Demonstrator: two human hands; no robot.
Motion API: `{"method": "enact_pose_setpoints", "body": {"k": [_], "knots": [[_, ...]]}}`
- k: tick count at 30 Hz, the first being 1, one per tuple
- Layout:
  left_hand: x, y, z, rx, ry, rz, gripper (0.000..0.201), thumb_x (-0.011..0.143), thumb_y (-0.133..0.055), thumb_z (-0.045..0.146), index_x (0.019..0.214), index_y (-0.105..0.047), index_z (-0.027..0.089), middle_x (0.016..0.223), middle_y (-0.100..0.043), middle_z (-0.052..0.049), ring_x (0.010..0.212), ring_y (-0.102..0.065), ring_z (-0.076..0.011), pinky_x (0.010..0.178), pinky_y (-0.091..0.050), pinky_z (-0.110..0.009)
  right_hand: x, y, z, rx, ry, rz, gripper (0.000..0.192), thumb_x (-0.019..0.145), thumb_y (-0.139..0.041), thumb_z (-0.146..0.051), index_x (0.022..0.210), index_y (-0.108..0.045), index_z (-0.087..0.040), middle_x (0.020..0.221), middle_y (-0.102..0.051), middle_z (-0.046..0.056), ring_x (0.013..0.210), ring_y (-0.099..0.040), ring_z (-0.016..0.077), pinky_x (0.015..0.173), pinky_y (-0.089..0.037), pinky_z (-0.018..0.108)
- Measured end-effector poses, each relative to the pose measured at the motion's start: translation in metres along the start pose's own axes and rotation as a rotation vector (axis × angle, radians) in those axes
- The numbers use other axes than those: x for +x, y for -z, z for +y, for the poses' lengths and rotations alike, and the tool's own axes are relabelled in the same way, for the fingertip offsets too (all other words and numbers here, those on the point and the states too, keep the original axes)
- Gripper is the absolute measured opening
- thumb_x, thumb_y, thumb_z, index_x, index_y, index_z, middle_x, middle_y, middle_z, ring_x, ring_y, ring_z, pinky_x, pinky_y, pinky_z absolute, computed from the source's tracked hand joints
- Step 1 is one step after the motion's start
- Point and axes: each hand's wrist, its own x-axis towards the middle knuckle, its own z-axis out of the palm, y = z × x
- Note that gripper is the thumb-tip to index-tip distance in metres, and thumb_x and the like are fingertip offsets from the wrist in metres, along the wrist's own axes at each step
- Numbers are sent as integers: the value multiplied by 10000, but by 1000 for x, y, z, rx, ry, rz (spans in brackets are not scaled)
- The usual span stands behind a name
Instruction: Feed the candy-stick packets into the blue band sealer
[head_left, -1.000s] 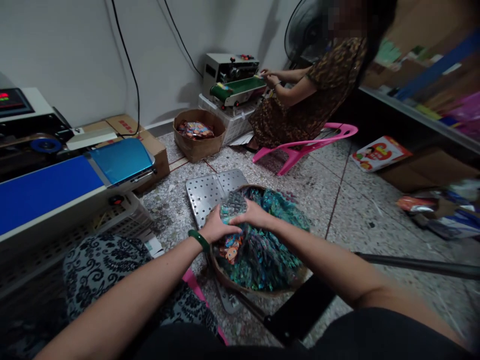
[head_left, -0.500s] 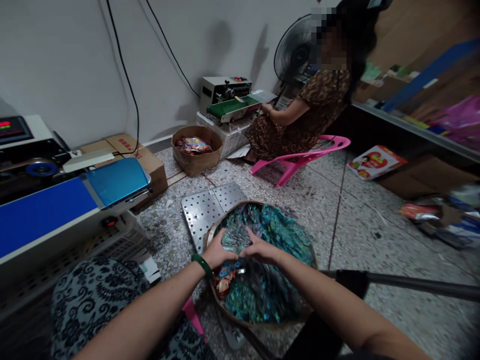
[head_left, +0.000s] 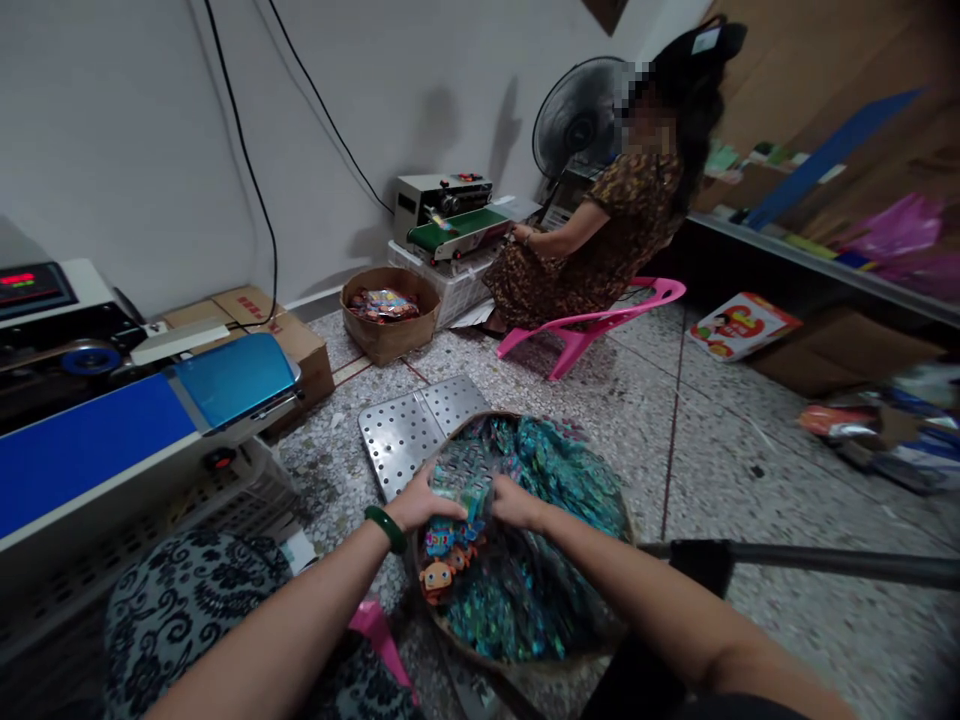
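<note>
My left hand (head_left: 418, 505), below a green bangle, is closed around the left side of a clear plastic bag (head_left: 459, 482) printed with small dark marks and blue lettering. Orange cartoon figures (head_left: 437, 577) show at the bag's lower end. Against its right edge my right hand (head_left: 516, 503) is curled into a fist, with fingertips hidden; what they pinch cannot be made out. Both hands are over a round basket (head_left: 631, 530) heaped with shiny teal-green film packaging (head_left: 570, 470).
A perforated metal plate (head_left: 397, 430) lies beyond the basket. At left stands a machine with a blue conveyor belt (head_left: 97, 425). Further back, a person (head_left: 637, 210) sits on a pink chair (head_left: 581, 340) by a green-belt machine (head_left: 457, 235) and a box of packets (head_left: 390, 335).
My hands have moved apart, my left hand leftward with the bag. My right hand has curled from a spread grip into a fist. More of the bag's cartoon print shows.
</note>
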Motion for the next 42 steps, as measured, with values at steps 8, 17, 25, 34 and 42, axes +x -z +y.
{"method": "enact_pose_setpoints", "body": {"k": [8,17,25,34,42], "knots": [[-30,22,92,-136,-53,-115,428,444,-744,81,848,-612,126,739,-695,-47,639,-645,-208,638,-528,-327,13,39,-90,433,47,165,401,525,-613,-158,921,-554,-136,800,-594,-16,739,-537,144,745,-431,280],[-87,72,156,-102,-204,55,457,444,-706,71,893,-661,144,687,-705,-48,532,-640,-233,450,-520,-275,48,17,-180,658,224,10,460,510,-698,-154,941,-538,-164,869,-589,-13,786,-540,136,778,-418,263],[-158,132,173,-185,-333,292,376,444,-641,72,816,-664,116,723,-708,-65,619,-656,-255,561,-553,-346,93,-50,-248,834,305,95,383,540,-731,-198,884,-564,-166,846,-625,-3,769,-578,139,775,-444,279],[-235,223,162,-358,-428,362,219,487,-597,113,689,-678,91,681,-702,-89,543,-642,-241,499,-536,-328,147,-100,-314,912,297,68,411,612,-700,-281,953,-496,-174,779,-642,21,613,-612,162,599,-503,311],[-258,251,149,-336,-520,145,448,521,-560,60,962,-639,78,915,-681,-142,740,-646,-294,679,-515,-417,203,-170,-363,586,540,-28,258,630,-668,-242,856,-569,-169,866,-628,25,836,-574,187,794,-448,312]]}}
